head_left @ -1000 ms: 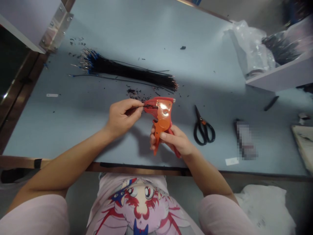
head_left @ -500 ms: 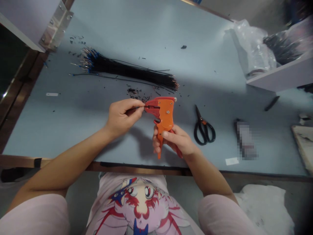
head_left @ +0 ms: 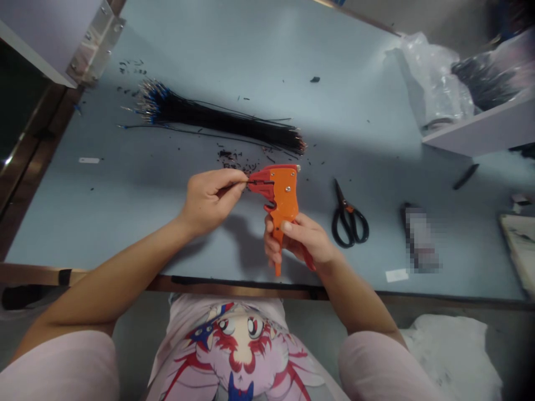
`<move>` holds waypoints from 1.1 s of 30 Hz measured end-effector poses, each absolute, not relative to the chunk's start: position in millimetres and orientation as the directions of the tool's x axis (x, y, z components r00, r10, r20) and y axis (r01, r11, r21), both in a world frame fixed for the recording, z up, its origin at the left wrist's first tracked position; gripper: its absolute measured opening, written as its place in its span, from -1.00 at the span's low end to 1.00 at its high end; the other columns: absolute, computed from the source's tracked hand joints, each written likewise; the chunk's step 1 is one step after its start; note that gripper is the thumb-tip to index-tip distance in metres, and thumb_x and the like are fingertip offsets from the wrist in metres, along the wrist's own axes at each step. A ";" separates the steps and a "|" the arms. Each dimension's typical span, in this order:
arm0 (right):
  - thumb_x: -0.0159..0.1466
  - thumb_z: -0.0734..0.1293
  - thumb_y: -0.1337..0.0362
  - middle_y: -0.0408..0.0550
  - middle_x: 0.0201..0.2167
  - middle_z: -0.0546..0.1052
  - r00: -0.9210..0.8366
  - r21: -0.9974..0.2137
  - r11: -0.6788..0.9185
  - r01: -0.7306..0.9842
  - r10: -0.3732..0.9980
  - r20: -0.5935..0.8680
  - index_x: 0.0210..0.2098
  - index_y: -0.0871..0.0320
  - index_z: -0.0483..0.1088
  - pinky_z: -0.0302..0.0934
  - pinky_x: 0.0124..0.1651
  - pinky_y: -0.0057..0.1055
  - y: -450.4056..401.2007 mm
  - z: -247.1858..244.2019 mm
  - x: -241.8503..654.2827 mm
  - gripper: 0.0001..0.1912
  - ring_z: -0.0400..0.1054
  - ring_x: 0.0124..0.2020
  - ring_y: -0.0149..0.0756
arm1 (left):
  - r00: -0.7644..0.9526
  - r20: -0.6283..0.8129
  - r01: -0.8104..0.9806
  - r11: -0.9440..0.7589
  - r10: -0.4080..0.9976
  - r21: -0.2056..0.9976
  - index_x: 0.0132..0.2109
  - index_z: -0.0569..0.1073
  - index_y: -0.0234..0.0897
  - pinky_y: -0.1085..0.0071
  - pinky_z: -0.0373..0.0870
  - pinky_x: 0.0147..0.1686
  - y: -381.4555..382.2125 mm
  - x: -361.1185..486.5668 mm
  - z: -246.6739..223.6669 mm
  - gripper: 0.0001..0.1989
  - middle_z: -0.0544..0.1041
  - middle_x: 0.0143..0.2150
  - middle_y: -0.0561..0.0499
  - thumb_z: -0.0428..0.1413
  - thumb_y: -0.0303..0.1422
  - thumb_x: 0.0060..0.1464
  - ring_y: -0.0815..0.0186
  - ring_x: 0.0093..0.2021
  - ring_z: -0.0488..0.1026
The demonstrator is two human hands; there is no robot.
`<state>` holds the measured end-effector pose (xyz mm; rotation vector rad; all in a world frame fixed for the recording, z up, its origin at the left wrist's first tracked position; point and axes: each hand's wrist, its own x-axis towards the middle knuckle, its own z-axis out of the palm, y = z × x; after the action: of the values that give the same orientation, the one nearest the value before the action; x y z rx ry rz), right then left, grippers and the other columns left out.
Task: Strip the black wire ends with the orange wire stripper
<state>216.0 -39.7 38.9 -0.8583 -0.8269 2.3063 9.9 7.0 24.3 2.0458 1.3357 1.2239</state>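
Wire (head_left: 252,182) at stripper (head_left: 285,195), towards front edge of surface (head_left: 137,217)
Was pinched by left hand (head_left: 211,200), with right hand (head_left: 308,238) clamped round stripper; risked nicking if held askew.

This looks like a workshop, with a bundle of wires (head_left: 221,118), scattered scraps (head_left: 224,153) and scissors (head_left: 346,208) on the table (head_left: 259,55), and an orange wire stripper (head_left: 285,192)

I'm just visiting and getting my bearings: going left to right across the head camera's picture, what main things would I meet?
White strip → left hand → orange-and-red tool → black-handled scissors → blurred-out object → thin dark strip.
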 end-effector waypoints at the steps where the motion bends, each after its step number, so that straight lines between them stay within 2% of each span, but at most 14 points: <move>1: 0.22 0.33 0.10 -0.15 -0.53 0.36 -0.653 -0.696 -0.667 -0.266 0.656 -0.379 -0.28 0.23 0.28 0.36 -0.44 -0.28 -39.9 39.0 215.7 -0.70 0.32 -0.56 -0.38 | 0.158 0.446 0.529 -0.457 0.881 0.715 -0.34 0.51 -0.20 0.51 0.29 -0.45 6.8 9.9 24.5 -0.87 0.53 -0.45 0.10 0.07 -0.35 0.08 0.43 -0.48 0.41; 11: 0.21 0.34 0.09 -0.20 -0.58 0.31 -0.648 -0.718 -0.650 -0.248 0.662 -0.376 -0.35 0.20 0.25 0.32 -0.52 -0.38 -42.0 42.5 214.7 -0.70 0.27 -0.60 -0.43 | 0.167 0.448 0.540 -0.461 0.878 0.704 -0.34 0.51 -0.18 0.50 0.27 -0.48 4.6 8.7 26.5 -0.88 0.50 -0.49 0.11 0.07 -0.34 0.08 0.43 -0.52 0.38; 16: 0.22 0.33 0.08 -0.28 -0.67 0.22 -0.585 -0.725 -0.628 -0.283 0.712 -0.388 -0.42 0.17 0.20 0.21 -0.69 -0.49 -43.0 40.4 210.5 -0.69 0.12 -0.73 -0.51 | 0.172 0.462 0.535 -0.476 0.870 0.698 -0.37 0.50 -0.20 0.52 0.26 -0.49 5.2 10.4 26.6 -0.87 0.48 -0.52 0.12 0.06 -0.37 0.08 0.45 -0.53 0.36; 20: 0.19 0.34 0.06 -0.25 -0.65 0.26 -0.553 -0.737 -0.619 -0.272 0.727 -0.407 -0.38 0.18 0.22 0.26 -0.67 -0.44 -41.0 41.0 210.1 -0.68 0.16 -0.72 -0.48 | 0.173 0.458 0.534 -0.473 0.872 0.700 -0.35 0.51 -0.20 0.51 0.28 -0.47 7.0 10.0 25.2 -0.87 0.51 -0.48 0.12 0.07 -0.36 0.08 0.45 -0.51 0.39; 26: 0.16 0.35 0.02 -0.23 -0.60 0.29 -0.335 -0.799 -0.484 -0.358 0.865 -0.374 -0.31 0.13 0.26 0.32 -0.58 -0.36 -28.4 51.9 234.0 -0.68 0.21 -0.66 -0.42 | -0.031 0.469 0.582 -0.366 0.882 0.726 -0.33 0.52 -0.15 0.47 0.30 -0.47 20.0 -2.8 25.0 -0.89 0.50 -0.49 0.11 0.08 -0.34 0.06 0.43 -0.51 0.37; 28: 0.16 0.35 0.04 -0.15 -0.52 0.38 -0.339 -0.819 -0.497 -0.285 0.852 -0.399 -0.26 0.16 0.30 0.34 -0.54 -0.31 -25.9 50.7 237.6 -0.67 0.31 -0.58 -0.34 | -0.048 0.464 0.590 -0.350 0.884 0.728 -0.34 0.52 -0.16 0.48 0.29 -0.49 23.0 -5.5 24.4 -0.90 0.49 -0.50 0.12 0.09 -0.34 0.04 0.44 -0.53 0.35; 31: 0.14 0.39 0.11 0.01 -0.36 0.47 -0.429 -0.785 -0.616 -0.068 0.728 -0.534 -0.18 0.23 0.31 0.38 -0.43 -0.29 -24.8 42.1 232.4 -0.63 0.44 -0.43 -0.24 | -0.016 0.465 0.595 -0.365 0.885 0.716 -0.33 0.52 -0.17 0.48 0.30 -0.48 23.4 -5.3 21.8 -0.90 0.52 -0.46 0.09 0.10 -0.33 0.04 0.43 -0.51 0.37; 33: 0.14 0.39 0.13 0.04 -0.32 0.49 -0.468 -0.758 -0.652 0.016 0.665 -0.582 -0.15 0.23 0.31 0.39 -0.38 -0.30 -24.4 35.9 226.5 -0.61 0.46 -0.37 -0.22 | 0.001 0.478 0.606 -0.380 0.879 0.698 -0.32 0.52 -0.17 0.48 0.32 -0.44 22.3 -4.0 20.2 -0.90 0.53 -0.42 0.08 0.10 -0.33 0.05 0.42 -0.47 0.40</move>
<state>226.5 -24.4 35.9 -1.3124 -1.0047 2.1616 -4.0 22.3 20.2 1.9897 1.5432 1.3229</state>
